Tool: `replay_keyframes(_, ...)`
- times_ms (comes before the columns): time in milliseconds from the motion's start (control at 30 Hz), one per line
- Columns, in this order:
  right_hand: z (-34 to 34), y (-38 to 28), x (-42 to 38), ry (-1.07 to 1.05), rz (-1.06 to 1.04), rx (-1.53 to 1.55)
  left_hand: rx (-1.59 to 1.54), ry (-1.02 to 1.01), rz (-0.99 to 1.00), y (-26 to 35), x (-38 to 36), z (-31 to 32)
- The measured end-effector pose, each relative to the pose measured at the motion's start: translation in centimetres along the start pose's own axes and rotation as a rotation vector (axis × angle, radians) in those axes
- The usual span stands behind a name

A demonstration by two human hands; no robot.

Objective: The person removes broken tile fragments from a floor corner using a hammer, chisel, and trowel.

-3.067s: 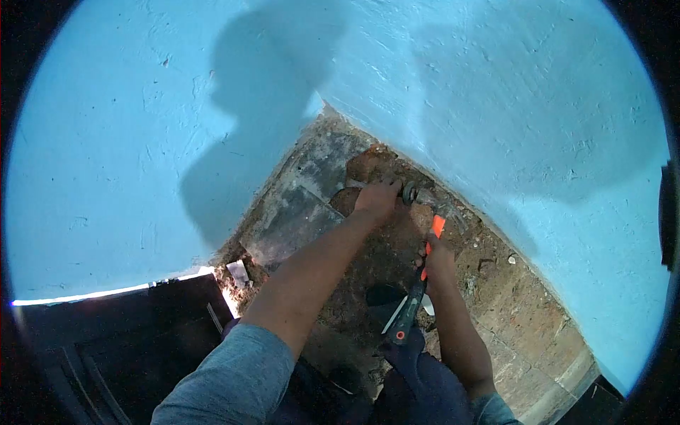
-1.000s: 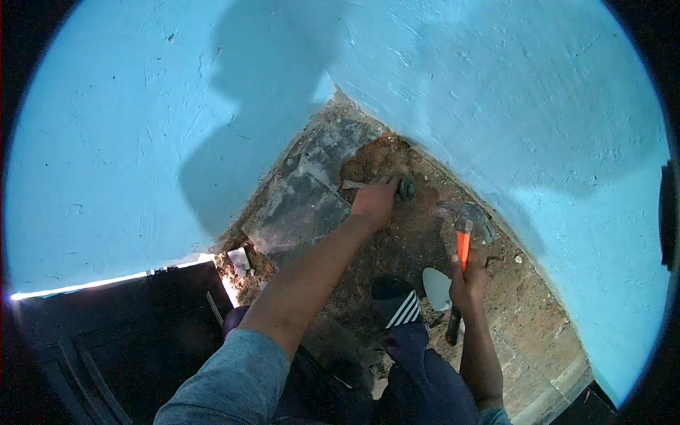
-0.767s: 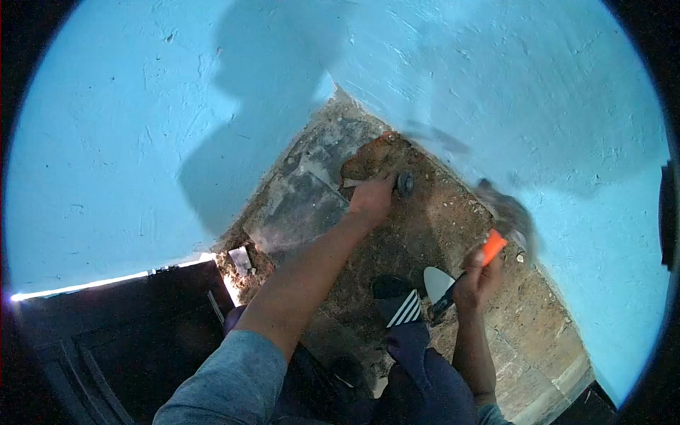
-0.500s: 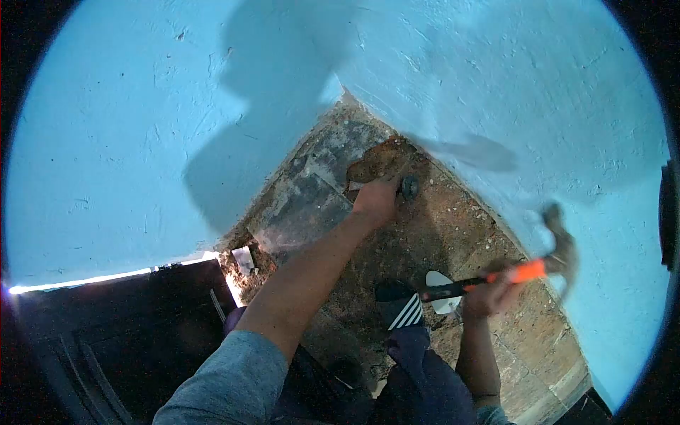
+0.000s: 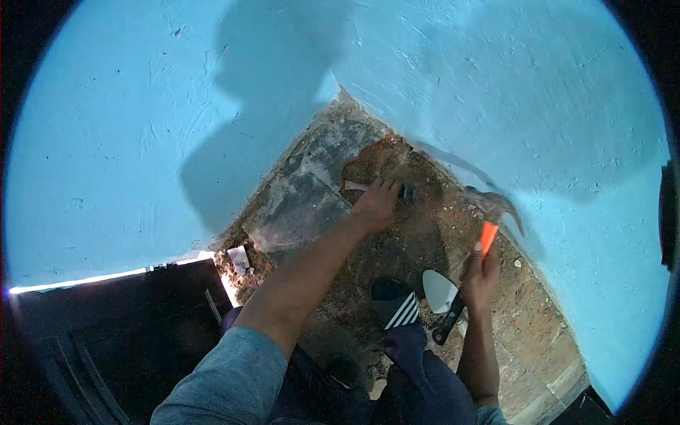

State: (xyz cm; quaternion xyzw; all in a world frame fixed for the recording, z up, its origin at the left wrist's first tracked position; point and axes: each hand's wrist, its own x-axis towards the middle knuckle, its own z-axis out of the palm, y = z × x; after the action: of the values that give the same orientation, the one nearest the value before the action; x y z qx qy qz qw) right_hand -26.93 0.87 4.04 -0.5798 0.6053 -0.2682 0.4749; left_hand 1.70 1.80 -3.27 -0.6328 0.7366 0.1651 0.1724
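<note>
My left hand (image 5: 377,203) is closed low over the dug-up floor near the corner, around a chisel-like tool whose dark round end (image 5: 408,192) shows at the hand's right side. A light flat piece (image 5: 355,185) lies just left of my fingers, by the broken floor edge. My right hand (image 5: 482,278) grips a claw hammer (image 5: 490,234) with an orange and black handle. The metal head points up and stands near the foot of the right wall. Below it, a trowel with a pale blade (image 5: 439,290) lies beside my foot.
Blue walls (image 5: 142,142) meet at the corner ahead. Grey floor slabs (image 5: 297,209) lie left of the rubble. A dark door (image 5: 127,333) is at lower left, near a pale fragment (image 5: 239,260). My striped shoe (image 5: 397,301) rests on the floor.
The hammer has swung left, from lying sideways to pointing upward, with its head now nearer the chisel-like tool. My left hand has stayed in nearly the same place.
</note>
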Motion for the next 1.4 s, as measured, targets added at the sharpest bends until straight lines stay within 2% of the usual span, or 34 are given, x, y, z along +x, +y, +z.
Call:
replay_keyframes(67, -1.3, -1.0, 0.5, -0.030, 0.105, 0.061, -0.079, -0.038, 0.001, 1.1, -1.4, -0.3)
replay_keyframes(133, -1.7, -1.3, 0.5, -0.039, 0.174, 0.095, 0.096, -0.151, 0.033, 2.1, -2.4, -0.9)
replay_keyframes(200, -1.6, -0.5, -0.1, -0.030, 0.208, 0.103, 0.054, -0.131, 0.038, 3.2, -3.1, 0.6)
replay_keyframes(267, -1.3, 0.7, -0.7, -0.027, 0.149, -0.080, -0.201, 0.027, 0.010, 3.7, -3.4, 4.1)
replay_keyframes(367, -1.0, 6.0, -1.3, -0.099, -0.001, -0.274, -0.407, -0.024, 0.085, 5.5, -5.7, 1.4)
replay_keyframes(467, -1.1, 5.4, -1.7, -0.241, 0.064, -0.296, -0.455, 0.133, 0.146, 7.5, -7.1, 4.0)
replay_keyframes(567, -1.4, 5.3, -2.6, -0.327, 0.180, -0.235, -0.626, -0.013, 0.147, 8.6, -9.3, -0.1)
replay_keyframes(667, -1.6, 5.8, -2.8, -0.327, 0.285, -0.167, -0.927, -0.078, 0.029, 9.1, -11.6, -2.1)
replay_keyframes(733, -2.1, 5.3, -2.4, -0.359, 0.326, -0.152, -1.010, -0.077, -0.086, 9.3, -13.6, -2.4)
replay_keyframes(833, -2.3, 6.4, -0.9, -0.406, 0.263, -0.212, -1.086, -0.164, -0.266, 8.8, -16.1, -1.6)
replay_keyframes(867, -2.5, 6.5, -0.5, -0.398, 0.138, -0.358, -1.102, -0.207, -0.327, 8.6, -16.9, -1.2)
replay_keyframes(933, -2.9, 5.4, 0.2, -0.368, -0.119, -0.644, -1.051, -0.124, -0.365, 8.2, -19.0, -0.6)
replay_keyframes(967, -3.1, 5.5, 0.2, -0.385, -0.086, -0.616, -1.025, -0.079, -0.383, 7.8, -19.8, -0.5)
replay_keyframes(1067, -3.5, 9.7, 0.2, -0.337, -0.220, -0.731, -1.075, -0.141, -0.335, 6.1, -21.5, -2.0)
replay_keyframes(1167, -3.2, 10.9, -1.2, -0.191, -0.198, -0.695, -1.044, -0.048, -0.302, 5.7, -22.1, -0.8)
replay_keyframes(1267, -4.4, 12.1, -1.7, -0.103, -0.189, -0.954, -1.104, -0.107, -0.301, 5.4, -22.8, -0.4)
replay_keyframes(1367, -5.9, 12.0, -0.7, 0.097, -0.206, -0.883, -1.087, -0.004, -0.319, 5.9, -23.8, -0.5)
replay_keyframes(1400, -6.1, 11.1, -0.8, 0.072, -0.225, -0.898, -1.114, -0.058, -0.341, 5.8, -24.0, -1.3)
